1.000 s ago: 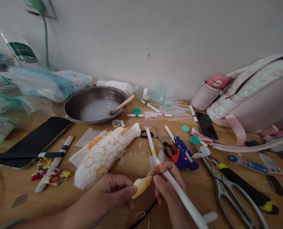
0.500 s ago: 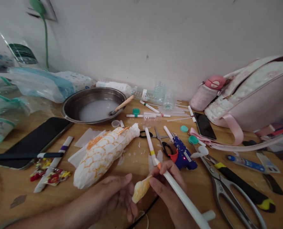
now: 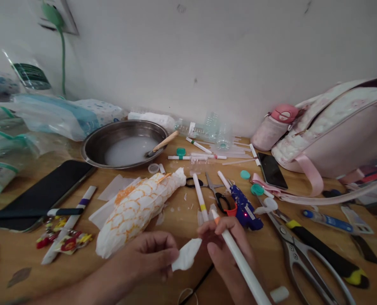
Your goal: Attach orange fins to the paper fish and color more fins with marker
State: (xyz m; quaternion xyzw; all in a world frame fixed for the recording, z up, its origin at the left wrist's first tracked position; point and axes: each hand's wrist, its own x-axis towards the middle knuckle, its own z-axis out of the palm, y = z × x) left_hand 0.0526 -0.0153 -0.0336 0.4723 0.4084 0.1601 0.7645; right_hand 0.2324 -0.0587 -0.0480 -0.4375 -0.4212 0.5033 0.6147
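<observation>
My left hand (image 3: 150,253) pinches a small white paper piece (image 3: 185,256) low in the middle of the wooden table (image 3: 182,212). Just right of it, my right hand (image 3: 226,250) grips a long white marker (image 3: 241,264) with an orange tip pointing up and away from the paper. A paper-covered fish shape (image 3: 137,207) with orange scale lines lies just beyond my left hand.
A steel pan (image 3: 93,146) of milky liquid with a brush stands at the back. A black phone (image 3: 45,195), markers, small scissors (image 3: 213,190), a blue glue gun (image 3: 244,207), large shears (image 3: 305,250), bottle caps and a pink bag (image 3: 341,127) crowd the table.
The paper piece has been turned over: its orange-marked face showed before, now a white side faces up. The marker tip has lifted off the paper.
</observation>
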